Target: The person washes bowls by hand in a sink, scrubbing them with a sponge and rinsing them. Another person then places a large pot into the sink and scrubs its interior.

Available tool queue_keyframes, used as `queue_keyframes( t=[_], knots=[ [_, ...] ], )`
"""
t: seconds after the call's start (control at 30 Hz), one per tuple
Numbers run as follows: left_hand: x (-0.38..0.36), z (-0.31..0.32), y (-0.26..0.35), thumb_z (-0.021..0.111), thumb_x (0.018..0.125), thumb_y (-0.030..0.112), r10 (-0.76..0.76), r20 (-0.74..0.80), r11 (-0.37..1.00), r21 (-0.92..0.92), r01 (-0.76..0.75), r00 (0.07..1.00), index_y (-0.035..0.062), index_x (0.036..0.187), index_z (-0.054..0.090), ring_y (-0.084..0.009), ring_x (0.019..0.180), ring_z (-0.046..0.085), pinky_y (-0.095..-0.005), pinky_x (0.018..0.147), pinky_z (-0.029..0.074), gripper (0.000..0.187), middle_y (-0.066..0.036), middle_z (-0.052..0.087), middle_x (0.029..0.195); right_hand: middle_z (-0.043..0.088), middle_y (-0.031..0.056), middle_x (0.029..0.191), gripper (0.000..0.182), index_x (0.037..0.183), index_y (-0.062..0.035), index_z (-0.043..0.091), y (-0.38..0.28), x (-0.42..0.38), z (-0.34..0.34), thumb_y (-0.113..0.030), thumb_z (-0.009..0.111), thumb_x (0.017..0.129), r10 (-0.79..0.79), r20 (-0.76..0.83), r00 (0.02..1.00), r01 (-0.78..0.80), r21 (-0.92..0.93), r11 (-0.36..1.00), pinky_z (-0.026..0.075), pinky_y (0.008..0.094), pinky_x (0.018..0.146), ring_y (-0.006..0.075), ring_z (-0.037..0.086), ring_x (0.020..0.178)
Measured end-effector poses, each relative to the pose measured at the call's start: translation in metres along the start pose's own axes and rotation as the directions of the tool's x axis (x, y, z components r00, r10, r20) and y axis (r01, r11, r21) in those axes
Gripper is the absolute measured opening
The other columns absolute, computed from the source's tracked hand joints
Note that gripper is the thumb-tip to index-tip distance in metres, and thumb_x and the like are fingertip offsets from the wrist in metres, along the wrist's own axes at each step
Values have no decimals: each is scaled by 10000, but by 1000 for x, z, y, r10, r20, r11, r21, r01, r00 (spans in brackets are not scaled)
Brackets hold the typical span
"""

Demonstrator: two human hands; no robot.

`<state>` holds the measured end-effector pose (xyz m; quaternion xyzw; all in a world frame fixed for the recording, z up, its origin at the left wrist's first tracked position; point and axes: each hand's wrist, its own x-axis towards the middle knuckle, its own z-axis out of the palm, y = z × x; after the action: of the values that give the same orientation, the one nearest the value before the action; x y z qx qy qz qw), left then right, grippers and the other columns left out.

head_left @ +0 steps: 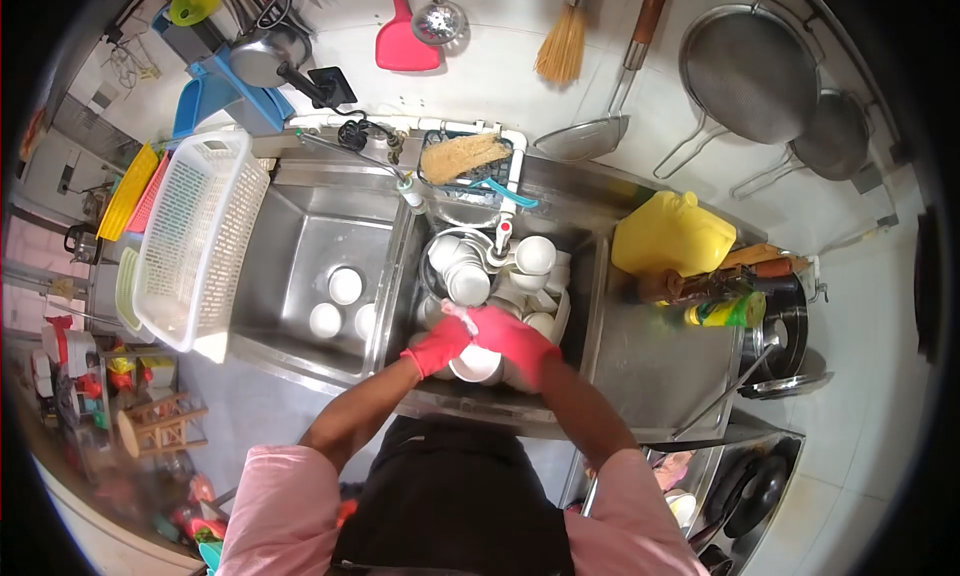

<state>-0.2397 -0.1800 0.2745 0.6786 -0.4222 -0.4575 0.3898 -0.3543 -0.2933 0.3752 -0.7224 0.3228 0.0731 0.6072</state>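
Note:
My left hand and my right hand, both in pinkish-red rubber gloves, meet over the right sink basin. Their fingers are closed around a small whitish thing, perhaps a cloth or a dish; the gloves hide most of it. Just below them is a white bowl. Beyond the hands, white bowls lean stacked in a round metal strainer. Another white bowl rests to the right, on a pile of white dishes filling the basin.
Three small white dishes lie in the left basin. A white plastic basket stands at its left. A faucet rises behind the dishes. On the right counter stand a yellow jug and a yellow-green bottle.

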Motion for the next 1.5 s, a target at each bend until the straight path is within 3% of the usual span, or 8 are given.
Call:
queue_keyframes(
  t=[0.13, 0.53, 0.7, 0.83, 0.97, 1.13, 1.3, 1.5],
  knots=[
    [0, -2, 13, 604, 818, 48, -270, -95, 962, 17, 273, 958, 27, 927, 717, -143, 683, 638, -358, 647, 506, 159, -63, 685, 742, 723, 142, 931, 439, 1031, -10, 666, 52, 27, 4, -394, 723, 827, 9, 72, 997, 23, -433, 901, 530, 349, 779, 228, 703, 907],
    [6, 48, -18, 436, 732, -76, -332, -682, 750, -610, -256, 652, -17, 1051, 691, -213, 893, 641, -311, 812, 520, 413, -112, 681, 933, 702, 131, 790, 369, 1042, -3, 667, 118, 48, 97, -277, 714, 799, 435, -624, 650, -235, 379, 895, 547, 411, 647, 267, 695, 695],
    [10, -30, 53, 404, 713, -110, -318, 155, 760, -548, 349, 935, 1, 1157, 661, -225, 1016, 643, -319, 867, 524, 525, -145, 682, 1058, 709, 150, 793, 317, 980, -4, 675, 94, 15, 65, -250, 704, 782, 459, -485, 744, -336, 322, 885, 546, 432, 606, 297, 694, 649],
    [14, 43, 22, 381, 675, -127, -302, -753, 736, -574, -359, 585, -9, 1137, 671, -253, 900, 676, -360, 835, 551, 559, -149, 705, 994, 670, 108, 763, 293, 1021, -12, 648, 116, 45, 105, -188, 701, 793, 561, -491, 666, 17, 762, 648, 514, 388, 502, 244, 656, 594],
    [21, -15, -8, 438, 748, -94, -154, -7, 823, -555, 124, 988, -13, 1146, 668, -245, 888, 671, -341, 809, 556, 467, -142, 700, 982, 631, 65, 733, 289, 1063, -20, 622, 71, 10, 46, -125, 699, 804, 533, -215, 818, -337, 572, 748, 482, 344, 397, 191, 618, 538],
    [6, 42, 30, 481, 760, -95, -240, -725, 724, -577, -379, 646, 9, 1265, 583, -238, 916, 652, -352, 818, 555, 525, -128, 654, 1045, 645, 111, 786, 410, 1183, 6, 573, 135, 47, 100, -129, 687, 813, 454, -325, 830, 112, 894, 434, 498, 352, 407, 219, 627, 560],
    [5, -30, 31, 450, 788, -80, -227, 173, 811, -510, 285, 958, -7, 1200, 631, -230, 923, 656, -336, 864, 531, 456, -144, 675, 1096, 657, 122, 873, 387, 1154, 22, 584, 64, -1, 39, -117, 677, 805, 481, -133, 867, -354, 514, 781, 549, 346, 510, 211, 660, 682],
    [14, 24, -17, 461, 756, -102, -325, -563, 730, -660, -177, 760, 19, 1178, 639, -234, 913, 650, -337, 784, 549, 474, -111, 677, 1031, 649, 67, 949, 329, 1147, -3, 588, 83, 5, 84, -61, 661, 831, 342, -412, 845, 200, 835, 514, 581, 334, 627, 169, 656, 785]
  ],
)
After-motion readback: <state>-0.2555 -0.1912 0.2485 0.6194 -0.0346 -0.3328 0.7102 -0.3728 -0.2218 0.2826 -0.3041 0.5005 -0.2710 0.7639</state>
